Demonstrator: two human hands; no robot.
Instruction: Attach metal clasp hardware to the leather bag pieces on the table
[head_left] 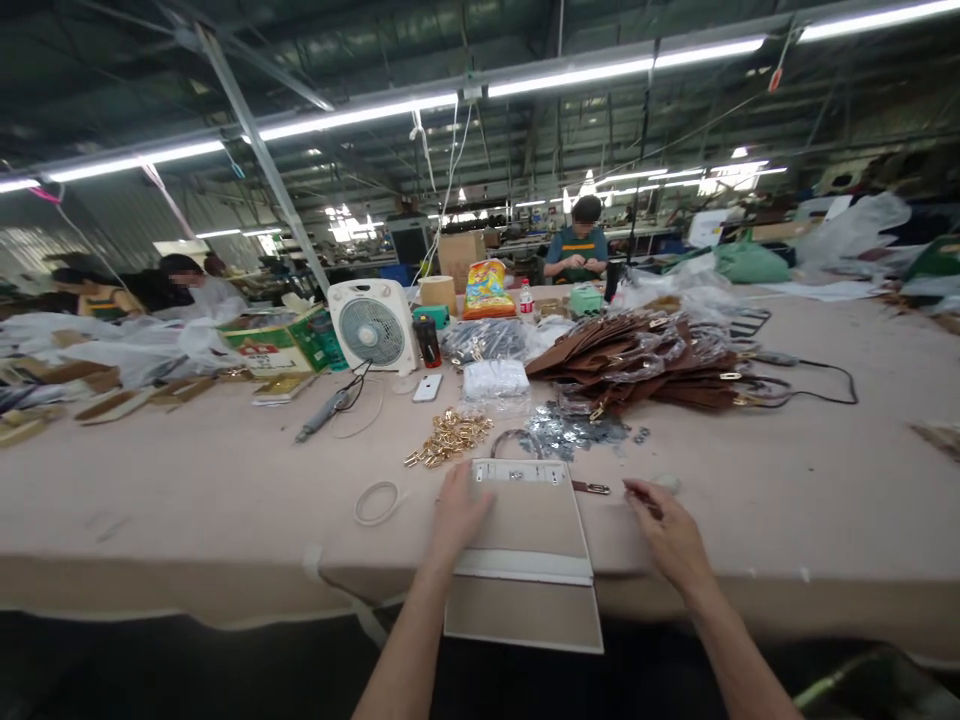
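A pale ring (357, 507) is lying left of the left hand (460, 510), and gold clasps (451, 437) beyond its fingers. These fingers are resting on a beige panel (531, 520), gripping or not I cannot tell. A brown strap (583, 487) is pointing toward the right hand (669, 526), whose fingers are resting bent, narrow; whether holding something, I cannot tell.

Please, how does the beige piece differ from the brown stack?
The beige piece is pale; the brown stack is darker. The beige piece has the left hand at its side and overhangs the table's near edge; the brown stack lies farther back, untouched. The beige piece is smaller than the brown stack.
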